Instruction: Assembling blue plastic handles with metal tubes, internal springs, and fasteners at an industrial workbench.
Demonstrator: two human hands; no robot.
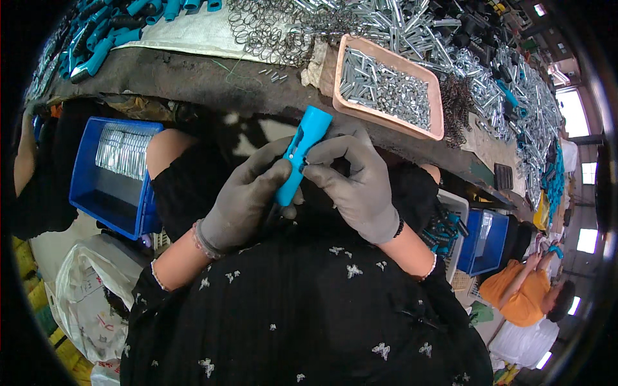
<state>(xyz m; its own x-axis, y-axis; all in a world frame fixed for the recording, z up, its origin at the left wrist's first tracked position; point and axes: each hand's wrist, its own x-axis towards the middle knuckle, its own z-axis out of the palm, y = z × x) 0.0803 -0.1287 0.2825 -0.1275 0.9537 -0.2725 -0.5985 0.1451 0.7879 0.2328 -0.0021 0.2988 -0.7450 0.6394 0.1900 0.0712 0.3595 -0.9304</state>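
Both my hands wear grey gloves and meet in front of my body. My left hand (248, 196) is wrapped round the lower half of a blue plastic tool handle (311, 130), which is tilted with its wider, round end up and to the right. A slot runs along its side, with a small shiny spot near the middle. At that slot my right hand (357, 186) pinches with thumb and forefinger against the handle; anything small between these fingertips is hidden.
A pink tray (386, 127) of small metal pins and pieces stands on the bench (193, 74). Behind it lie wire rings (267, 29), metal tubes (412, 32) and more blue handles (96, 55). Blue bins (109, 209) flank me. A person in orange (518, 293) sits at the right.
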